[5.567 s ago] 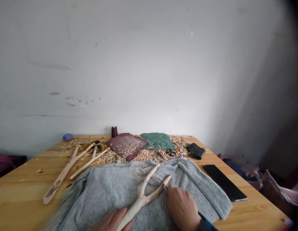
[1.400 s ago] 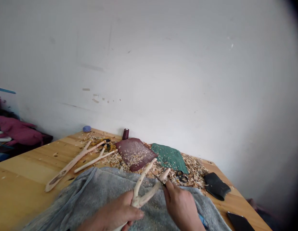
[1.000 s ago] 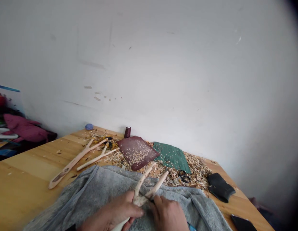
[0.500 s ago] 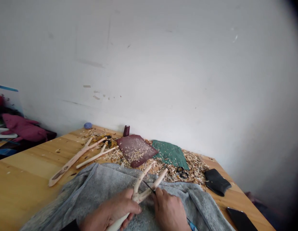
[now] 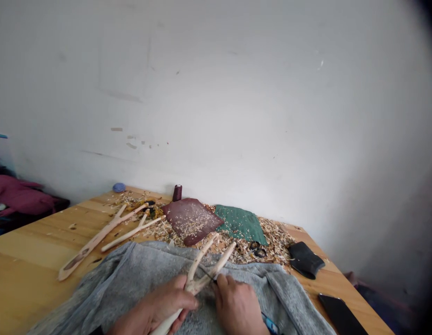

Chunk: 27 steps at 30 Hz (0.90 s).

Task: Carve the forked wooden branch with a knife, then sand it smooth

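A peeled, Y-shaped wooden stick (image 5: 192,286) tilts up over a grey cloth (image 5: 149,265) at the bottom centre. My left hand (image 5: 167,302) is wrapped round its lower stem, just below the fork. My right hand (image 5: 237,302) is closed on a thin dark tool (image 5: 207,273), whose narrow shaft crosses the gap between the prongs and touches or nearly touches them. A blue piece (image 5: 270,324) shows behind my right palm; whether it is the tool's handle is hard to tell.
Two forked sticks (image 5: 93,242) lie left on the wooden table (image 5: 23,260). Maroon cloth (image 5: 191,218), green cloth (image 5: 239,223), wood shavings (image 5: 276,237) and black scissors (image 5: 259,251) lie beyond. A thread spool (image 5: 177,192) stands near the wall. At right are a black pad (image 5: 305,260) and phone (image 5: 341,314).
The view has turned slightly right, so everything sits further left in the picture. Both hands keep their grips, and the tool stays between the prongs.
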Each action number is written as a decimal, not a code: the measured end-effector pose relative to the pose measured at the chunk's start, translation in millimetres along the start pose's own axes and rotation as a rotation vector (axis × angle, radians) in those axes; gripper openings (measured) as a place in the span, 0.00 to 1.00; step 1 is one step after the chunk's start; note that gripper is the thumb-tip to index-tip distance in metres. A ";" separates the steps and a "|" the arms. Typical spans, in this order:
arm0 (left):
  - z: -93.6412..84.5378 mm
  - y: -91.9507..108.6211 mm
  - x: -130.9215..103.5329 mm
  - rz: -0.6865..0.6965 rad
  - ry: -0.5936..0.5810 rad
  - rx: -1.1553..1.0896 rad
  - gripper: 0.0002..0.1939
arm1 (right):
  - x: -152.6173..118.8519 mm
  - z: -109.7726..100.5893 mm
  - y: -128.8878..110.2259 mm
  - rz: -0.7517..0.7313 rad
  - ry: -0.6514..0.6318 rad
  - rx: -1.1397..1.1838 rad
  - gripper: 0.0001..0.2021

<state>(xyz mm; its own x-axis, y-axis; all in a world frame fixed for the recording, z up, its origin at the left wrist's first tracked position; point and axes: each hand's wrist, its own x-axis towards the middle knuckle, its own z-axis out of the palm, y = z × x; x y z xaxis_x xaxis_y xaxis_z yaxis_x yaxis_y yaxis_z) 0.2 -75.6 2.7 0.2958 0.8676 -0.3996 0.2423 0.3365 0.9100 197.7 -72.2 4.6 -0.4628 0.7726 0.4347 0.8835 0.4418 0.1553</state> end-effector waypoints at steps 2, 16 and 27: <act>-0.4 1.1 -0.3 -0.001 -0.014 0.010 0.13 | 0.7 -2.3 2.7 0.004 0.000 0.010 0.03; 0.4 2.5 -0.5 -0.012 -0.018 0.045 0.15 | 0.4 1.2 1.6 0.036 -0.005 0.038 0.03; -0.6 -5.6 5.4 0.002 -0.020 -0.007 0.15 | 6.8 2.3 45.0 0.274 0.007 -0.031 0.06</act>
<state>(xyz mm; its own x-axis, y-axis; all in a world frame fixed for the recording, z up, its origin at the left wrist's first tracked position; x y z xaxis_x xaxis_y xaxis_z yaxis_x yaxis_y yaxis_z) -0.1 -72.5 -4.5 0.3145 0.8607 -0.4003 0.2353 0.3378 0.9113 234.1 -46.0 12.5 -0.2056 0.8583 0.4701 0.9776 0.2023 0.0582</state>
